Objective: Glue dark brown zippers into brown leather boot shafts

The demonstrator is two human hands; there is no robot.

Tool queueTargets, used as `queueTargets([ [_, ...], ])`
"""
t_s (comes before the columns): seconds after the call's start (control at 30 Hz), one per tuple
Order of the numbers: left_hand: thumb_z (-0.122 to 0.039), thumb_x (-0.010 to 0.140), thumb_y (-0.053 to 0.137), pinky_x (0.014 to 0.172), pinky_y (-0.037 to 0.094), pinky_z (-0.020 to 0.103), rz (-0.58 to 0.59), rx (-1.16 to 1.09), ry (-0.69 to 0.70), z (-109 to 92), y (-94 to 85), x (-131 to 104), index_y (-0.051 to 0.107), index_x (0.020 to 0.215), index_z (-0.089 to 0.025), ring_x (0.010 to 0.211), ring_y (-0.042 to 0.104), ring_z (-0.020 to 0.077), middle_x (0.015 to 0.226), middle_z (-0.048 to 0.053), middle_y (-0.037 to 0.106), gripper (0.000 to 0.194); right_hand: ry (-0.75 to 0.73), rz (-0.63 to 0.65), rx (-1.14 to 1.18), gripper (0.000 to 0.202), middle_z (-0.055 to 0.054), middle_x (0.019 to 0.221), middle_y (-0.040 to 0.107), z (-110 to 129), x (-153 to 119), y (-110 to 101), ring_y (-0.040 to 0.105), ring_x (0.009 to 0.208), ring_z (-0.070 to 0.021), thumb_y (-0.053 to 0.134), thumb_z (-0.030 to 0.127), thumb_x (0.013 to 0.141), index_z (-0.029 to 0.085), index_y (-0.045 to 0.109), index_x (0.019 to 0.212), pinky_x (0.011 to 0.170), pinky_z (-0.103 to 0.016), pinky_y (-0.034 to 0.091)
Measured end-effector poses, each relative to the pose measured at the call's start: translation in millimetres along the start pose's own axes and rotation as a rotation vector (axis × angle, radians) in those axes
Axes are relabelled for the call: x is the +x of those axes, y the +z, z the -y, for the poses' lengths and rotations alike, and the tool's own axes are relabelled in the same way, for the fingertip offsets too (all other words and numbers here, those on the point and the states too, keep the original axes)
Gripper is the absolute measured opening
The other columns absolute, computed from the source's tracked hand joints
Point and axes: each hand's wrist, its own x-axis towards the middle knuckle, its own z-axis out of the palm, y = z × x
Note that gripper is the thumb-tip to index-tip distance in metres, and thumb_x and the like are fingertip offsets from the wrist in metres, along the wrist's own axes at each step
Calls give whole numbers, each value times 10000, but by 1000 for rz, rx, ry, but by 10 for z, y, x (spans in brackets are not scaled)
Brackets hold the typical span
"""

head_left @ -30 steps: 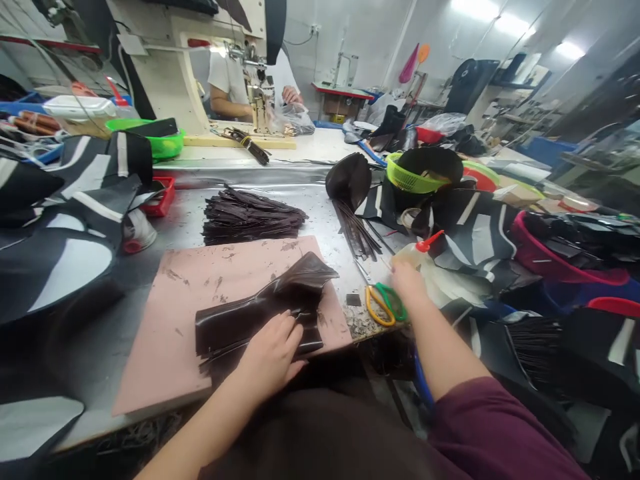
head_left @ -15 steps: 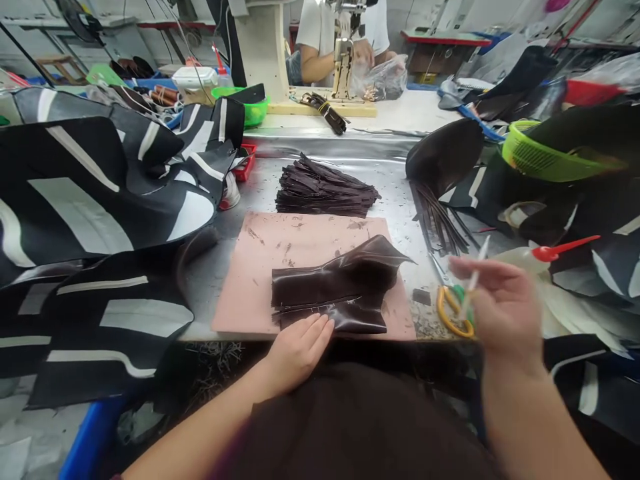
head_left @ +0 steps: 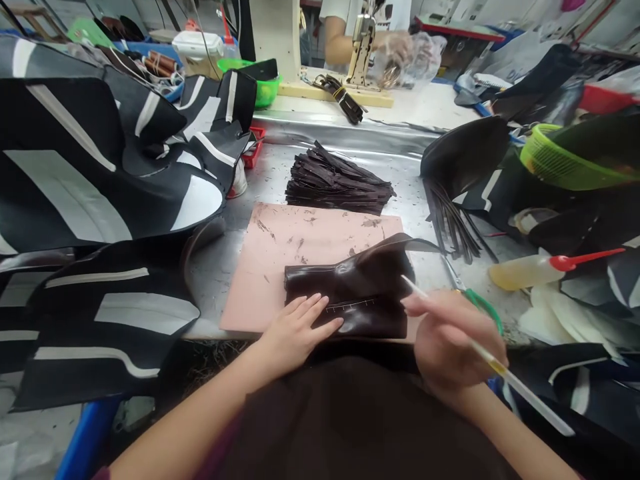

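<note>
Dark sheet (head_left: 363, 283) part-hidden by left hand (head_left: 295, 333), scissors (head_left: 481, 303) by right hand (head_left: 457, 340), co-worker (head_left: 338, 45) cut off above

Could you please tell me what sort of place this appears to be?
Probably a workshop sewing leather or leather-like goods: a sewing machine stands beyond piled dark strips, and a glossy brown piece lies on a pink board under the left hand.

Your left hand (head_left: 295, 335): palm down, fingers spread, over pink board (head_left: 265, 267); your right hand (head_left: 460, 347): fingers pinched, beside it.
</note>
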Motion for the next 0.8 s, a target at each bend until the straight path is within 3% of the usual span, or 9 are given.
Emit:
queueTargets([
  [0.07,-162,841,419,953,380,397,-29,-10,11,7,38,-1,451,1241,-314,1191,431,248,1295,111,454,429,36,48,66,195,-9,601,558,76,47,123,565,575,-169,427,388,842,237,543,802,552,-328,468],
  [0.17,-182,846,424,947,386,395,-69,-34,10,22,73,2,465,1230,-308,1177,446,243,1274,87,484,406,284,344,198,169,7,616,575,49,126,394,573,554,-136,406,333,850,214,521,817,529,-271,479],
  [0.23,-197,859,416,954,388,378,-106,-50,-4,35,91,4,501,1199,-259,1166,458,224,1250,78,511,357,380,458,238,171,-1,645,585,-56,145,527,582,583,-138,411,336,833,204,508,783,539,-264,483],
  [0.37,-256,875,416,943,410,361,-191,-85,4,56,110,14,582,1084,-170,1124,495,213,1185,80,565,281,376,465,133,115,10,620,556,-226,103,579,543,555,-126,450,281,794,204,473,713,523,-249,449],
  [0.57,-249,868,438,896,447,365,-206,-114,2,64,82,36,593,1057,-175,1094,517,221,1165,75,578,256,269,455,0,148,4,637,543,-208,32,530,523,575,-125,404,290,834,206,466,730,540,-249,422],
  [0.8,-250,851,481,868,471,350,-303,-114,4,73,103,59,609,1020,-131,1037,556,212,1088,99,619,243,247,409,-41,209,8,599,520,-273,-3,535,517,545,-121,371,303,860,203,446,692,527,-242,414],
])
